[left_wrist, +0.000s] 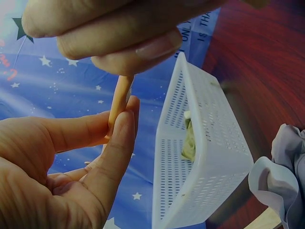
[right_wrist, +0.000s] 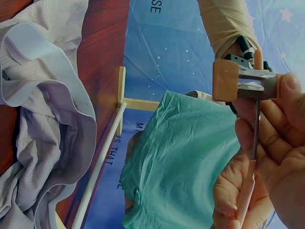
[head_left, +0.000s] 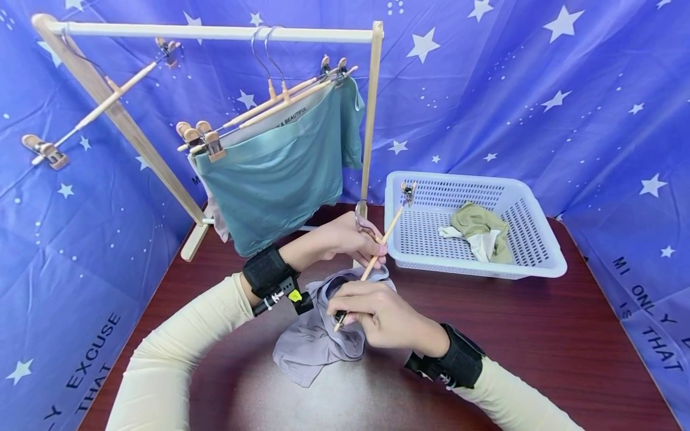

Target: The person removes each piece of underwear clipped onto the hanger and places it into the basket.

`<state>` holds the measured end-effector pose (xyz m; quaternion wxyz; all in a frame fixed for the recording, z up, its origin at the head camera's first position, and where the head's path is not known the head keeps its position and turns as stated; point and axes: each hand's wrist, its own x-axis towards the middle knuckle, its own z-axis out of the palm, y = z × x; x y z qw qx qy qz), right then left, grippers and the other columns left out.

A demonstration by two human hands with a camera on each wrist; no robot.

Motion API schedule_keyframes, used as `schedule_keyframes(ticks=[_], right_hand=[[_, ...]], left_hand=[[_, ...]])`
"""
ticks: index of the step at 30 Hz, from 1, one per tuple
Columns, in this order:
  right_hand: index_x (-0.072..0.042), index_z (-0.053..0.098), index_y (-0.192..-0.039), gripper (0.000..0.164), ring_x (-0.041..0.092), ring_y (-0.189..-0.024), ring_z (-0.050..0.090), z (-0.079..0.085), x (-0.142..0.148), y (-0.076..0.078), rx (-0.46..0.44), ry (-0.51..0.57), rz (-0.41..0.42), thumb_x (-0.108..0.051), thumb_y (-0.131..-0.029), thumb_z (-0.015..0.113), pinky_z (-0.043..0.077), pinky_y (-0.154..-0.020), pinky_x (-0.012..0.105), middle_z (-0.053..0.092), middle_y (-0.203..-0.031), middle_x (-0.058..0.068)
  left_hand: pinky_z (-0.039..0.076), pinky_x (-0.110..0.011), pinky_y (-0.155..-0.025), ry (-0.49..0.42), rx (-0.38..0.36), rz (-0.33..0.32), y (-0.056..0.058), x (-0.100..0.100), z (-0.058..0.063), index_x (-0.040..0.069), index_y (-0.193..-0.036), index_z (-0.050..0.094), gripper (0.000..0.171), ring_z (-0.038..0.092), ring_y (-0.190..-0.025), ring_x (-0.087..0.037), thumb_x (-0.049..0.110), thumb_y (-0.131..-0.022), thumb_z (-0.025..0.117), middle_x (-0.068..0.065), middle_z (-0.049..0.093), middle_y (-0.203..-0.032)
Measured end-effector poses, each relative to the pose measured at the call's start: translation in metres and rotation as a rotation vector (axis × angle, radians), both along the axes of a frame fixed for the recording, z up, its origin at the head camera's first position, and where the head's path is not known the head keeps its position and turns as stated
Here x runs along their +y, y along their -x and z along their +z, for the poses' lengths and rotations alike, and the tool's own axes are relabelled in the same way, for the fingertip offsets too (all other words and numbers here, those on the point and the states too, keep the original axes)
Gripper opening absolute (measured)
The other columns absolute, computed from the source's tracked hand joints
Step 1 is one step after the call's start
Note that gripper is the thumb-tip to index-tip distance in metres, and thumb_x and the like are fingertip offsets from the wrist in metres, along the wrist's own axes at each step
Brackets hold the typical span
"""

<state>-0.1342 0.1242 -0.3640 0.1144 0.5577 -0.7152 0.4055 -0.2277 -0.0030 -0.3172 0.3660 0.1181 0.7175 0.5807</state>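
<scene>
My left hand pinches a wooden clip hanger near its middle, beside the metal hook. The hanger slants over the table, its far clip overlapping the basket in the head view. My right hand grips the near end, with thumb and fingers on the wooden clip there. In the right wrist view nothing sits between that clip's jaws. Below both hands a grey garment lies crumpled on the table. Its pale waistband gapes open.
A white perforated basket at right holds olive and white cloth. At left stands a wooden rack. From it hang a teal garment, paler clothing behind that, and a bare clip hanger. Starry blue curtains surround the table.
</scene>
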Motion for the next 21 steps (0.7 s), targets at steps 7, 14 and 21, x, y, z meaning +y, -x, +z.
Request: schedule_keyframes(ticks=[7, 14, 21], right_hand=[[-0.013, 0.067, -0.098, 0.021, 0.005, -0.09, 0.058, 0.0006, -0.0003, -0.0025, -0.006, -0.057, -0.013, -0.001, -0.081, 0.064, 0.046, -0.081, 0.016, 0.063, -0.093, -0.003], [-0.014, 0.065, -0.1, 0.018, 0.004, -0.09, 0.056, -0.0004, -0.0016, -0.0046, 0.04, -0.131, -0.038, -0.008, -0.083, 0.063, 0.045, -0.082, 0.015, 0.061, -0.095, -0.004], [-0.012, 0.064, -0.101, 0.019, 0.005, -0.089, 0.055, -0.0022, -0.0036, -0.0046, 0.07, -0.15, -0.031, -0.013, -0.083, 0.064, 0.044, -0.081, 0.016, 0.06, -0.093, -0.003]], left_hand=[[0.057, -0.039, -0.069, -0.009, -0.009, 0.017, -0.002, -0.0004, -0.0018, -0.007, -0.094, 0.063, 0.015, 0.07, -0.076, -0.033, 0.001, -0.083, 0.068, -0.015, 0.069, -0.073], [0.055, -0.046, -0.074, -0.029, -0.003, 0.027, -0.005, 0.0005, -0.0035, -0.009, -0.096, 0.061, 0.016, 0.07, -0.071, -0.03, -0.001, -0.083, 0.067, -0.014, 0.068, -0.071], [0.055, -0.047, -0.074, -0.05, 0.005, 0.029, -0.0068, 0.0005, -0.0051, -0.012, -0.101, 0.059, 0.02, 0.067, -0.061, -0.019, -0.005, -0.083, 0.065, -0.017, 0.068, -0.074]])
